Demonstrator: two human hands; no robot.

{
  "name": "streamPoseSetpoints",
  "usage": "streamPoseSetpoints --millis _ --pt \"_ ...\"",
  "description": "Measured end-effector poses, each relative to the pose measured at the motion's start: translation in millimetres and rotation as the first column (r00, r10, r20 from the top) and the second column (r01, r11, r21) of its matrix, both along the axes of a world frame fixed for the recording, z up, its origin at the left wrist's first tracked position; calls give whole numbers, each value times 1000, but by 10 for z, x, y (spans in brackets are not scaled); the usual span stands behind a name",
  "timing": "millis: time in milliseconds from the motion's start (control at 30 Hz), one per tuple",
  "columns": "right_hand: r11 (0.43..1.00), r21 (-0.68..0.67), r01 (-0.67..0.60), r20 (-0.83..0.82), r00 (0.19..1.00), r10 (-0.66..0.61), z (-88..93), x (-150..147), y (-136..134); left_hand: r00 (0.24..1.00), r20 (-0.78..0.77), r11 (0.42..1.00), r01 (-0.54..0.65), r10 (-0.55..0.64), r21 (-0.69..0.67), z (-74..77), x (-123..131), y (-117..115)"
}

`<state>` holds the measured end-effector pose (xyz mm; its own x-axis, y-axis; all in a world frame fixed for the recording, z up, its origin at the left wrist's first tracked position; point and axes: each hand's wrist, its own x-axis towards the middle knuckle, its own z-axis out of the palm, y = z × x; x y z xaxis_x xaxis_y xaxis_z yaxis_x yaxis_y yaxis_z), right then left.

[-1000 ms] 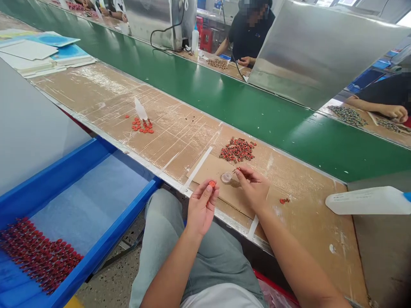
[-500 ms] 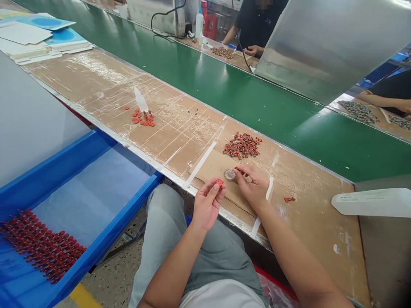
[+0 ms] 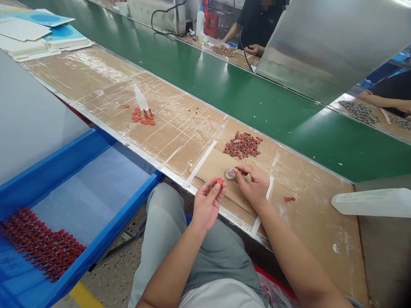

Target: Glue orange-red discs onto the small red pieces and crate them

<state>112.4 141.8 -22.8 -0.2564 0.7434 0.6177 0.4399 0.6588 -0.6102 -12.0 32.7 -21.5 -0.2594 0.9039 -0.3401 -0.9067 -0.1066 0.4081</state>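
**Your left grip (image 3: 208, 204) pinches an orange disc (image 3: 219, 182); your right grip (image 3: 253, 188) pinches a tiny red part (image 3: 237, 168).**
Both grips are closed on their pieces between thumb and fingertips, though the red part is almost too small to make out. Just beside the right grip's fingertips, a small clear cup (image 3: 230, 173) sits on a cardboard sheet (image 3: 213, 164) laid over the bench (image 3: 180, 137). Just beyond that grip lies a heap of red-and-gold parts (image 3: 243, 145). To its right are a lone red part (image 3: 289, 199) and, farther off, a white squeeze bottle (image 3: 374, 203) on its side. Left of the grips, well along the bench, is a pile of orange discs (image 3: 143, 119). Below them, a blue tray (image 3: 105, 239) holds rows of dark-red parts (image 3: 41, 244).
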Motion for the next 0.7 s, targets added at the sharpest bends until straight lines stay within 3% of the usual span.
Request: streamPoseSetpoints --millis 167,333,500,700 --pt "973 -227 32 -231 969 -86 -13 -6 -7 1000 3 1000 6 -6 -4 19 19 -9" --pt "895 -443 -52 -406 902 -148 171 -3 -160 1000 -4 1000 4 -4 -4 69 52 -26" --pt "884 -436 -168 -508 857 -88 394 -6 -545 998 -52 1000 21 -21 7 176 94 -83" --pt "901 -389 -193 -505 863 -34 451 -19 -824 994 -110 999 21 -17 39 270 159 -178"
